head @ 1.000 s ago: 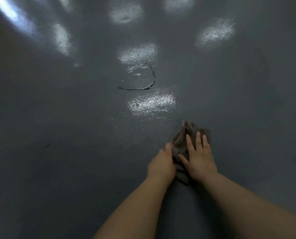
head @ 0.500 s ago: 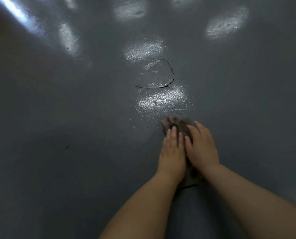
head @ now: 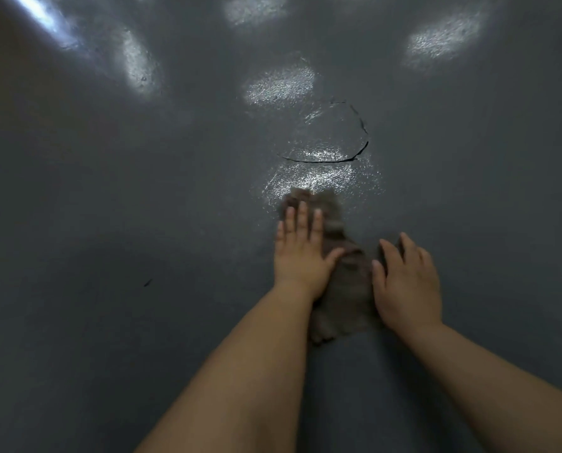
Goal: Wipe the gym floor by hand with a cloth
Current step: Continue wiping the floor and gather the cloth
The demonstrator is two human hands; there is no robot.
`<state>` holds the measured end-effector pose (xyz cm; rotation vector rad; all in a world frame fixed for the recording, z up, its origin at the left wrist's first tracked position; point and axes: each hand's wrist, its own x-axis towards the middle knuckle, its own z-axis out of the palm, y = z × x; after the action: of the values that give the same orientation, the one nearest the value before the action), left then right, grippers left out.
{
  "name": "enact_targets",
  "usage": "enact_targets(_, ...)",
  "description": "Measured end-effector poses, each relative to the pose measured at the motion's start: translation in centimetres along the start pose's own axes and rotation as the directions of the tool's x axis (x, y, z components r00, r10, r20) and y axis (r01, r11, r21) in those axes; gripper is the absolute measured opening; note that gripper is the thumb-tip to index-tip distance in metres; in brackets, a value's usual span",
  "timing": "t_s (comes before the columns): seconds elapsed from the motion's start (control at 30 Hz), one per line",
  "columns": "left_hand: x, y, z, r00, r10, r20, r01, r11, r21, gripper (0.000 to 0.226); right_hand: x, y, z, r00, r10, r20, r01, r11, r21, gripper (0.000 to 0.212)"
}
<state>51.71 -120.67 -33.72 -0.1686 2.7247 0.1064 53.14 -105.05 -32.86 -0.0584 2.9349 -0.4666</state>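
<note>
A crumpled brown-grey cloth (head: 346, 282) lies stretched out on the dark grey gym floor (head: 142, 223), running from near a shiny wet patch down between my wrists. My left hand (head: 301, 250) presses flat on the cloth's far left part, fingers straight and pointing away from me. My right hand (head: 405, 282) rests at the cloth's right edge with fingers loosely spread, partly on the cloth and partly on the floor. The cloth's middle shows between both hands.
A curved crack (head: 335, 155) in the floor coating sits just beyond the cloth. Bright light reflections (head: 279, 85) dot the glossy floor further off. A small dark mark (head: 147, 282) lies to the left.
My left hand has slid forward on the cloth while my right hand has drawn back and to the right. The hands have parted and the cloth is stretched longer between them.
</note>
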Motion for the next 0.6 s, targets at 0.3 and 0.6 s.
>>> enact_targets(0.3,-4.1,-11.5,1.5,0.851,-0.525,-0.027,0.514,0.841,-0.17,0.076,-1.3,-0.8,0.0,0.983,0.017,0.182,0.007,0.991,-0.132,0.055)
enact_targets(0.6,-1.9,-2.0,1.2,0.957,-0.282,-0.063,0.267,0.947,-0.177,0.077,-1.0,-1.3,-0.2,0.975,0.087,0.207,-0.054,0.986,-0.159,0.053)
